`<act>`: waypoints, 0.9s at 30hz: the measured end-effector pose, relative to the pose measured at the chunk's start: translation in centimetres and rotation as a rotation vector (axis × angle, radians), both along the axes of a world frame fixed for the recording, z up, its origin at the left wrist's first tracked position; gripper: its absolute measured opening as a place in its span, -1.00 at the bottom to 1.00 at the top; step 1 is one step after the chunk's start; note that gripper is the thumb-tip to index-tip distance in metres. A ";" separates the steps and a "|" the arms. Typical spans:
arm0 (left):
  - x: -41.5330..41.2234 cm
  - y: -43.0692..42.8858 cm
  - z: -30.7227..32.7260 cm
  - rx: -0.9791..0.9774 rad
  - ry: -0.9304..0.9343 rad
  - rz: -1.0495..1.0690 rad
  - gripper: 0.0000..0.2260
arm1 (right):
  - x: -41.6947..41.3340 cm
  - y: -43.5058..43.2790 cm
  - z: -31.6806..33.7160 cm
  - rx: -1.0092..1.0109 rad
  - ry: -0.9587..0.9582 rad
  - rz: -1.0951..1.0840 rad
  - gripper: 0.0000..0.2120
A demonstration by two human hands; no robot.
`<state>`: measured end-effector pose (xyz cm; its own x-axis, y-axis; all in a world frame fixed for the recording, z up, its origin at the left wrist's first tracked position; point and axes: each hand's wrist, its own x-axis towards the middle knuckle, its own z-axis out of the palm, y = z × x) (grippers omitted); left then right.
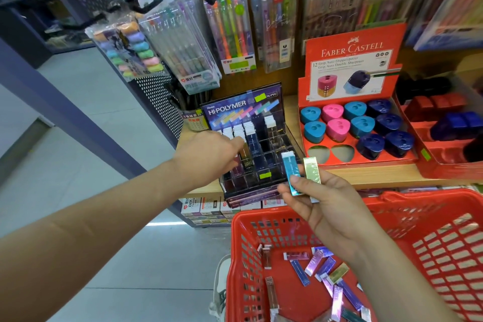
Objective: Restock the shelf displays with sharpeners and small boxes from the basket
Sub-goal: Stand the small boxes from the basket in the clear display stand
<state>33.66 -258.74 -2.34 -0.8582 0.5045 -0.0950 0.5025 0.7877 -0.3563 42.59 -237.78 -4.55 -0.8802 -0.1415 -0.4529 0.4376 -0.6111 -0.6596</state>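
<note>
Small boxes [292, 172] stand pinched between fingers [285, 191] of the right hand [326, 206].

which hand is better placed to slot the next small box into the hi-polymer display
Left. The left hand is over the display slots, fingertips at a dark box. The right hand grips a teal box and a gold box lower, above the basket.
</note>
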 end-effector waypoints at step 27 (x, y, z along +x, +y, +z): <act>-3.4 -0.3 4.2 1.257 -0.228 0.516 -0.90 | -0.3 1.5 0.4 0.233 0.033 -0.029 -0.90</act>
<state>30.28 -259.00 1.88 -0.9997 -0.0133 0.0207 0.0078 0.6287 0.7776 42.28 -236.27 -4.16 -0.8974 -0.0111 -0.4411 0.3977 -0.4530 -0.7978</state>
